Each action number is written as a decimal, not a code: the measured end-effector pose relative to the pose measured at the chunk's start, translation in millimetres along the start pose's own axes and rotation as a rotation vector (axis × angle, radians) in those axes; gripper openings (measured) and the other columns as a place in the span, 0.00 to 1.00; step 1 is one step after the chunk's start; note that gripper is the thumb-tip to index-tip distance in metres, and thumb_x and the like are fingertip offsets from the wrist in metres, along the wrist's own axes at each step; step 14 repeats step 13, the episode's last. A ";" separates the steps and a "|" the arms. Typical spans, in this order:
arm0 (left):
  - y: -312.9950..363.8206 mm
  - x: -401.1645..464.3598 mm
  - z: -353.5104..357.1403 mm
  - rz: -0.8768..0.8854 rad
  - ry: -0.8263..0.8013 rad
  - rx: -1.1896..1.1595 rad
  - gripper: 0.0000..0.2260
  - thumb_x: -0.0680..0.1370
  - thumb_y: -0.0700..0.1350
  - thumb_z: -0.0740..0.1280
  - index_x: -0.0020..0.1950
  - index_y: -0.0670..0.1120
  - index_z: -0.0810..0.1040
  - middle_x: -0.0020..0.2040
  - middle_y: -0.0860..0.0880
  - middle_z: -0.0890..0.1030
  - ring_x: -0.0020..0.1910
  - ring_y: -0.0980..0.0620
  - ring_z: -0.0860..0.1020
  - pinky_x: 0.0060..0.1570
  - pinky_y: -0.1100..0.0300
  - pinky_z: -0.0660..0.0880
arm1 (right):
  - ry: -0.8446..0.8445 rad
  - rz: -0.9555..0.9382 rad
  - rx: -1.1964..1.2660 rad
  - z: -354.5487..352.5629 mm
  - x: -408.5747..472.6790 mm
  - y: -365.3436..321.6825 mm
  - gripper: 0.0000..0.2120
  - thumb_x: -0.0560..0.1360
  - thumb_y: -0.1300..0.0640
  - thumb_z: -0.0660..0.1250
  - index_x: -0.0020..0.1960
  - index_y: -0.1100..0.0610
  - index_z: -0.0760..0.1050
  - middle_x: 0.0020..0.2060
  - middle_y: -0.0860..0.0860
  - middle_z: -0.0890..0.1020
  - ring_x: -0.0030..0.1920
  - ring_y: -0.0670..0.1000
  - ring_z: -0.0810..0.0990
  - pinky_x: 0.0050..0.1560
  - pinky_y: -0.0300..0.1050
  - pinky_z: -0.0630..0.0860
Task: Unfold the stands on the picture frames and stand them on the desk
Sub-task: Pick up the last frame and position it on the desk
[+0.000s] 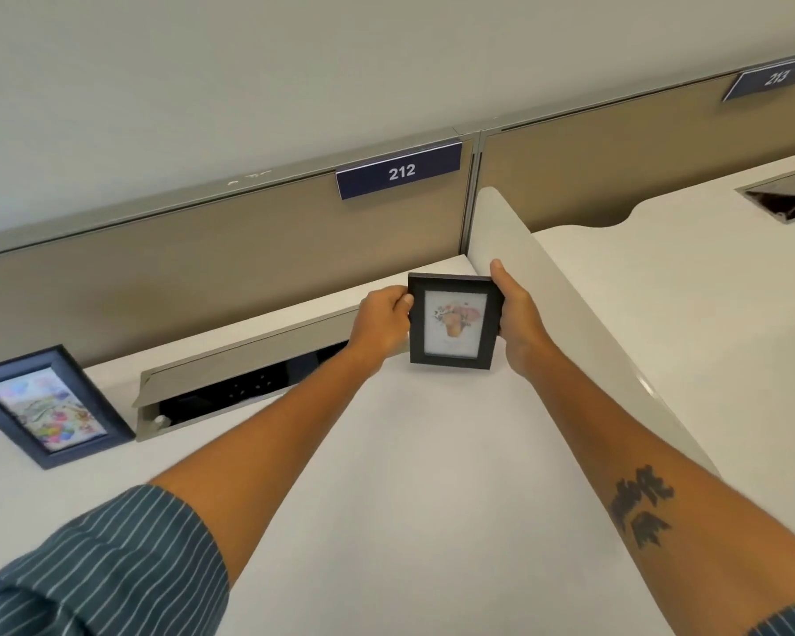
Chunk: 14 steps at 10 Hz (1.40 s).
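Note:
A small black picture frame (454, 321) with a flower-pot print is upright near the back right of the white desk (409, 475), its face towards me. My left hand (382, 323) grips its left edge and my right hand (517, 319) grips its right edge, thumb at the top corner. Its stand is hidden behind it, and I cannot tell whether its lower edge touches the desk. A blue picture frame (49, 406) with a colourful print stands leaning back at the far left of the desk.
An open cable tray (244, 383) with a raised grey lid runs along the desk's back edge between the two frames. A white divider panel (570, 323) rises just right of my right hand. Behind is a tan partition with a sign reading 212 (400, 171).

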<state>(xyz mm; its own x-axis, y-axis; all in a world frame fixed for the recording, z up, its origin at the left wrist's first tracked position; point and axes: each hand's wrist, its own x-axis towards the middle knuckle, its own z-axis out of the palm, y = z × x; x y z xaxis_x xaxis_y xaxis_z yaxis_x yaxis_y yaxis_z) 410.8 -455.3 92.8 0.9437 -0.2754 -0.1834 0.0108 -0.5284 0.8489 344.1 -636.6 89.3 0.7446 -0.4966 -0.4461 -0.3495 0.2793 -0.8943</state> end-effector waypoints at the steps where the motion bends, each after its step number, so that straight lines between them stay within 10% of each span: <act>1: 0.3 23.1 1.8 -0.001 0.009 -0.010 0.12 0.85 0.40 0.60 0.50 0.37 0.81 0.46 0.36 0.83 0.45 0.39 0.80 0.56 0.34 0.80 | -0.004 0.007 0.002 7.1 22.1 -7.2 0.20 0.79 0.30 0.66 0.55 0.44 0.83 0.43 0.46 0.92 0.52 0.51 0.89 0.48 0.46 0.79; 10: -1.7 79.7 1.5 -0.061 -0.073 -0.032 0.13 0.87 0.42 0.59 0.63 0.39 0.80 0.59 0.36 0.84 0.61 0.35 0.82 0.64 0.37 0.79 | -0.003 0.017 -0.040 22.7 100.9 -10.3 0.30 0.80 0.31 0.65 0.73 0.49 0.77 0.63 0.53 0.87 0.65 0.55 0.84 0.75 0.64 0.74; 14: -19.8 30.9 -9.0 0.100 0.044 0.064 0.25 0.87 0.49 0.59 0.83 0.46 0.60 0.80 0.46 0.69 0.79 0.46 0.68 0.75 0.53 0.66 | 0.128 -0.122 -0.443 16.2 64.8 2.4 0.41 0.82 0.25 0.49 0.82 0.54 0.68 0.77 0.56 0.78 0.76 0.62 0.76 0.78 0.67 0.72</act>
